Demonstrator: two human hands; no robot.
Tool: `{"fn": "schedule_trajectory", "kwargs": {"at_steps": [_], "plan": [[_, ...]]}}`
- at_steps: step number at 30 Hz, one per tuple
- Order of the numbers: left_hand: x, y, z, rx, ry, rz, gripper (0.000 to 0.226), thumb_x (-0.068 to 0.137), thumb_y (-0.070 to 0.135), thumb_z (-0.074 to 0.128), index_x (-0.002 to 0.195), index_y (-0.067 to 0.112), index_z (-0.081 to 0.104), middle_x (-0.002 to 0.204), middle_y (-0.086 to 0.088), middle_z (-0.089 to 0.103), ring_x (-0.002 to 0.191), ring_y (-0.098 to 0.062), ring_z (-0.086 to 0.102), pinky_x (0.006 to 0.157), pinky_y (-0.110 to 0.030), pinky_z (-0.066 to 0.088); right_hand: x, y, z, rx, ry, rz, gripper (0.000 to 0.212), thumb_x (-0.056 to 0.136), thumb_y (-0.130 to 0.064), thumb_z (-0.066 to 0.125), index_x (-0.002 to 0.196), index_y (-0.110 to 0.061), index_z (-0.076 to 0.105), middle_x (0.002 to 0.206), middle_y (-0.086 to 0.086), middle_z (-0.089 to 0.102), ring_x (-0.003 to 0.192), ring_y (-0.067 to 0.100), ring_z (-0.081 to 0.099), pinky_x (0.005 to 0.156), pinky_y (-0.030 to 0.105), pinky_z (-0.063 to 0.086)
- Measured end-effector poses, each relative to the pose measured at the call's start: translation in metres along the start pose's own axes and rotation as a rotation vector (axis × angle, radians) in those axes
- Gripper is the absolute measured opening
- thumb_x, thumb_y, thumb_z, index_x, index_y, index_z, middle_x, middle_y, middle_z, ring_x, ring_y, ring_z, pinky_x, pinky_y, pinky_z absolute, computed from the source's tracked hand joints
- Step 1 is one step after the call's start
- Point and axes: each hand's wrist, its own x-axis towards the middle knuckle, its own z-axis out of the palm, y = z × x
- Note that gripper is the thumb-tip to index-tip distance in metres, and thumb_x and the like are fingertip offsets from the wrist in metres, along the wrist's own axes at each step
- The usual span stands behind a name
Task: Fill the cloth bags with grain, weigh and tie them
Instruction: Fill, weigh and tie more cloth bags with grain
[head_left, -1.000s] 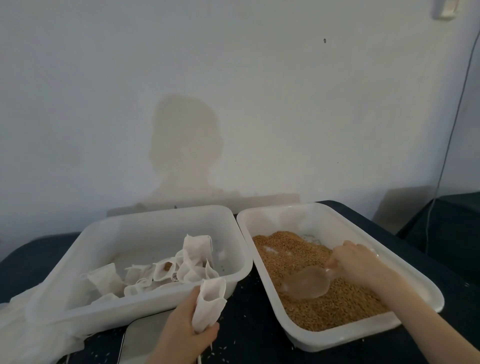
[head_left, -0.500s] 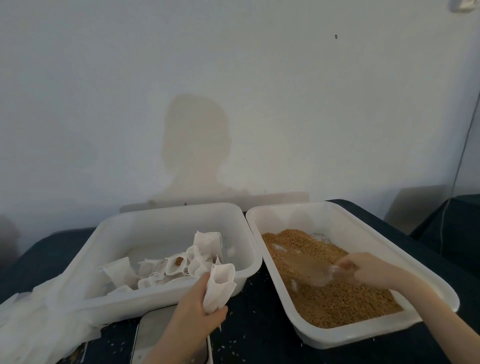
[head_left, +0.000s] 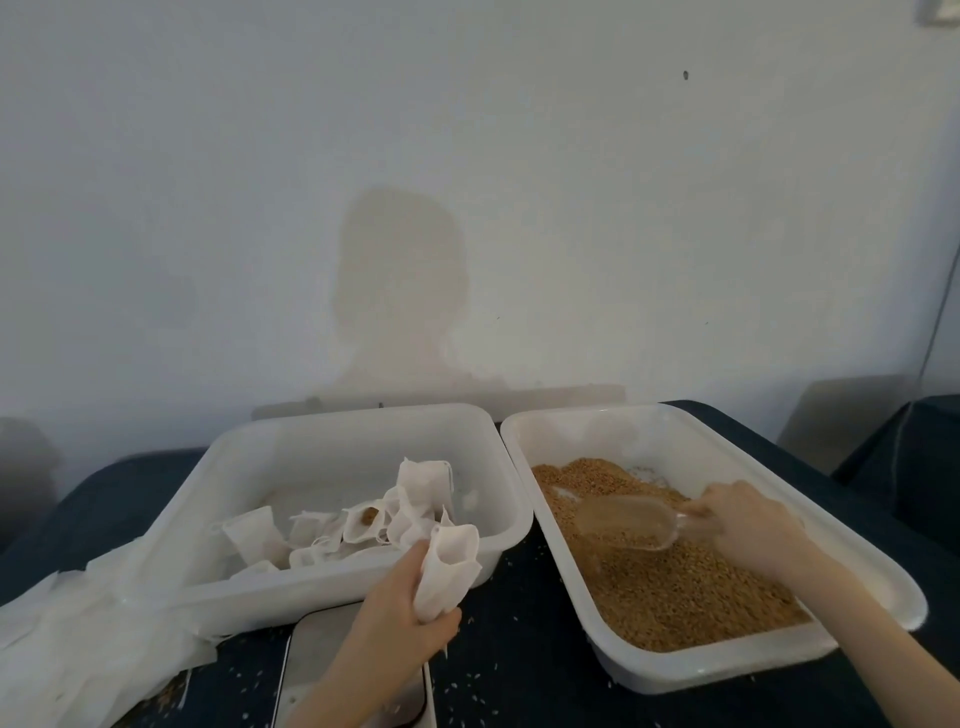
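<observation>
L hand (head_left: 400, 610) grips empty cloth bag (head_left: 448, 564) (mouth up) above scale (head_left: 306, 670); R hand (head_left: 748, 522) holds clear scoop (head_left: 631, 519) over grain (head_left: 670, 592).

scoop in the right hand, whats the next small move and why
Probably carry the scoop left to the open mouth of the cloth bag and tip it in. The right hand holds the clear scoop just above the grain in the right tub, seemingly loaded, while the left hand grips the bag upright between the tubs, apparently empty.
</observation>
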Motion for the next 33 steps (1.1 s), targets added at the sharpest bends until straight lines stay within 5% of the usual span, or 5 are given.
{"fn": "schedule_trajectory", "kwargs": {"at_steps": [6,15,20,24,33], "plan": [[0.000,-0.004,0.000,0.030,-0.009,0.011,0.050,0.074,0.009,0.066,0.110,0.040,0.050,0.083,0.003,0.063,0.075,-0.007,0.059,0.063,-0.016,0.049,0.003,-0.004,0.002,0.199,-0.062,-0.028,0.029,0.094,-0.013,0.055,0.112,-0.032,0.068,0.058,-0.010,0.060,0.044,-0.001,0.047,0.044,0.012,0.036],[0.001,-0.007,0.002,0.029,-0.028,-0.012,0.049,0.074,0.011,0.067,0.108,0.042,0.049,0.085,0.008,0.063,0.080,-0.002,0.060,0.065,-0.014,0.049,-0.015,-0.010,-0.016,0.432,-0.006,-0.114,0.020,0.091,-0.026,0.062,0.106,-0.039,0.061,0.087,-0.013,0.064,0.045,-0.008,0.052,0.041,0.007,0.036],[0.001,-0.005,0.000,-0.011,-0.035,-0.020,0.047,0.070,0.021,0.065,0.109,0.041,0.050,0.089,0.019,0.061,0.079,0.001,0.059,0.061,-0.013,0.047,-0.030,-0.020,-0.041,0.583,-0.052,-0.242,0.035,0.089,-0.024,0.067,0.099,-0.056,0.057,0.097,-0.027,0.065,0.082,-0.011,0.060,0.062,0.009,0.047],[0.000,-0.002,-0.002,-0.003,-0.014,-0.018,0.041,0.066,0.037,0.064,0.099,0.056,0.047,0.095,0.022,0.060,0.084,0.001,0.060,0.063,-0.011,0.048,-0.038,-0.034,-0.056,0.647,-0.240,-0.392,0.042,0.091,-0.011,0.062,0.120,-0.041,0.062,0.119,-0.023,0.064,0.108,-0.004,0.059,0.089,0.024,0.053],[-0.007,0.005,-0.011,-0.015,-0.009,-0.047,0.039,0.063,0.057,0.061,0.099,0.046,0.051,0.090,0.024,0.062,0.081,0.004,0.060,0.061,-0.009,0.046,-0.045,-0.065,-0.076,0.593,-0.323,-0.552,0.050,0.089,-0.006,0.061,0.120,-0.044,0.061,0.118,-0.027,0.060,0.111,-0.004,0.055,0.094,0.028,0.049]]}}
